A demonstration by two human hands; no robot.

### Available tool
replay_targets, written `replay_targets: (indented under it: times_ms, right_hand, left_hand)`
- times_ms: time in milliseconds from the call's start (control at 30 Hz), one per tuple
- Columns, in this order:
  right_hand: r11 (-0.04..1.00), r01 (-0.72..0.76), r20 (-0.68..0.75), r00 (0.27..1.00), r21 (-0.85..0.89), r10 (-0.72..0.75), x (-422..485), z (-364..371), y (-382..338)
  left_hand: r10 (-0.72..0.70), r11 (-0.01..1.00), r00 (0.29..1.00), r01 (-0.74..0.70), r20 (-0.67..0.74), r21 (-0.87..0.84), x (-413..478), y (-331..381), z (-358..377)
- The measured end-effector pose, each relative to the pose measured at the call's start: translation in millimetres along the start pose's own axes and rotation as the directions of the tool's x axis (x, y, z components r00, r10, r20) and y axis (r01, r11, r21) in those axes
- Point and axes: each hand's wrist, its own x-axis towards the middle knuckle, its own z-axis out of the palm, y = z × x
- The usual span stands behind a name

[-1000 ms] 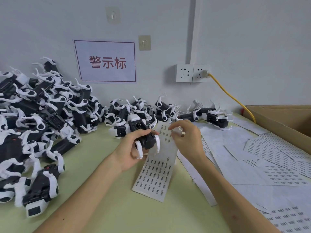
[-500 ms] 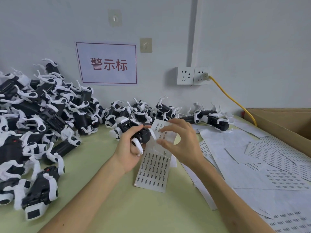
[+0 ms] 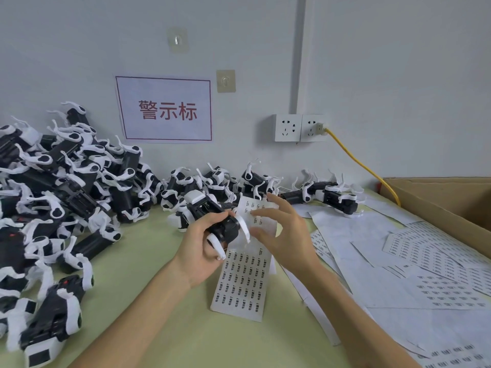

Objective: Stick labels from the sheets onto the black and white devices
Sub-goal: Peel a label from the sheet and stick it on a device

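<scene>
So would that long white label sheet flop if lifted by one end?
Probably floppy: the long white sheet of printed labels bends upward near the right hand. Likely light, being thin paper. It may slide on the smooth green table.

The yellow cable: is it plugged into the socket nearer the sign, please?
No, the yellow cable leaves the socket farther from the sign.

My left hand [image 3: 199,251] curls round a small black-and-white plastic device [image 3: 225,231]. My right hand [image 3: 288,235] hovers just beside it, fingers spread and loose.
</scene>
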Motion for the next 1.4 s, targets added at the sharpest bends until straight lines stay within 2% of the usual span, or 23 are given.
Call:
replay_targets:
  times_ms: [267, 433, 633, 900, 1167, 1400]
  right_hand:
    - [0.994, 0.049, -0.117, 0.991, -0.102, -0.061, -0.4, 4.5, -1.5]
    - [0.998, 0.046, -0.129, 0.990, -0.051, -0.052, -1.2, 6.7, -2.3]
    - [1.000, 0.015, -0.077, 0.997, 0.021, -0.013, -2.2, 5.6, -3.9]
    - [0.996, -0.044, -0.117, 0.992, 0.081, 0.054, -0.2, 4.9, -1.3]
    - [0.986, -0.099, -0.141, 0.983, 0.133, 0.118, 3.0, -3.1, -4.2]
    - [0.969, -0.110, -0.113, 0.984, 0.223, 0.138, 2.7, -8.1, -8.0]
  left_hand:
    - [0.058, 0.986, 0.998, -0.058, 0.007, 0.155, 2.5, -4.7, -3.8]
    - [0.111, 0.946, 0.993, -0.119, 0.044, 0.301, -0.5, -6.7, -0.8]
    - [0.057, 0.889, 0.997, -0.071, 0.045, 0.453, -3.1, -8.5, 1.7]
    - [0.018, 0.858, 0.983, -0.109, 0.183, 0.502, -2.2, -12.8, -2.4]
    - [0.043, 0.859, 0.996, -0.077, 0.080, 0.506, 1.0, -15.0, 0.3]
    - [0.053, 0.883, 0.997, -0.017, -0.064, 0.469, 4.1, -13.2, -1.2]
